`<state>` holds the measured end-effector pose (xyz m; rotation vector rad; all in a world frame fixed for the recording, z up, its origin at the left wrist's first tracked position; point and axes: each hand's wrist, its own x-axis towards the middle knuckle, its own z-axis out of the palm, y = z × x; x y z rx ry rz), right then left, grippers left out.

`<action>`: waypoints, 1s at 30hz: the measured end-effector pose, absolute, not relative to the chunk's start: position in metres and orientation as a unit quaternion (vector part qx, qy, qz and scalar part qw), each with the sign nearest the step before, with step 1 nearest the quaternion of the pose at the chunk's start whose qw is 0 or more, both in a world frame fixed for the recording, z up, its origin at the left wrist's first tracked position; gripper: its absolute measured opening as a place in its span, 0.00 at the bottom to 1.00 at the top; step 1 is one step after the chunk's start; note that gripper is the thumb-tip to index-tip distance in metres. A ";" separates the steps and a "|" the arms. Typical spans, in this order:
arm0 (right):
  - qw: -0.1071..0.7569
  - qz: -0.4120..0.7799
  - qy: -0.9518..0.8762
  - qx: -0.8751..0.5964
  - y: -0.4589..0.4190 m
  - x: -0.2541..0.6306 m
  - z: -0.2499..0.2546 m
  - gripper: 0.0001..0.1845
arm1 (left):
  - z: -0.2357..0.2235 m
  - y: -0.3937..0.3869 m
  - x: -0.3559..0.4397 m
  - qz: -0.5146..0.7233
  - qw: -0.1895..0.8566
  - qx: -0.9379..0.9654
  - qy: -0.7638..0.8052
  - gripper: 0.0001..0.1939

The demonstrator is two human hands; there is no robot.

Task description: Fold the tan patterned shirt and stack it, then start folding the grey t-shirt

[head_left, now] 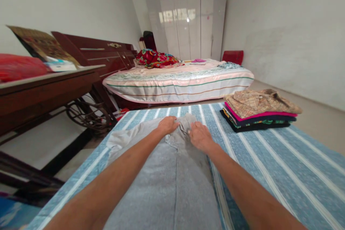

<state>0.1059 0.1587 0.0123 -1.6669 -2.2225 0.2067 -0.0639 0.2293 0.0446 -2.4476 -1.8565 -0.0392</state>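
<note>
A grey shirt (pixel 172 183) lies spread on a blue cloth with white stripes (pixel 269 165). My left hand (pixel 167 125) rests on the shirt near its collar, fingers curled and pinching the fabric. My right hand (pixel 199 136) lies just beside it on the same collar area, fingers bent down into the cloth. Both forearms stretch forward over the shirt. A sleeve of the shirt (pixel 121 140) spreads out to the left.
A stack of folded clothes (pixel 258 111) sits on the striped cloth at the right. Beyond is a low bed (pixel 178 82) with a red patterned bundle (pixel 155 58). A dark wooden table (pixel 45 90) stands at the left, a white wardrobe (pixel 185 28) at the back.
</note>
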 end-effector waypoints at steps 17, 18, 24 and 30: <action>0.166 0.070 -0.810 -0.558 0.196 0.111 -0.024 0.28 | 0.036 0.245 -0.049 -0.003 -0.026 -0.755 -0.655 0.13; 0.166 0.070 -0.810 -0.557 0.197 0.111 -0.025 0.28 | 0.036 0.247 -0.046 -0.011 -0.034 -0.753 -0.657 0.14; 0.175 0.071 -0.808 -0.558 0.198 0.111 -0.026 0.26 | 0.032 0.251 -0.032 -0.081 -0.092 -0.744 -0.657 0.08; 0.182 0.067 -0.807 -0.558 0.199 0.112 -0.024 0.24 | 0.036 0.251 -0.024 -0.195 -0.167 -0.715 -0.650 0.04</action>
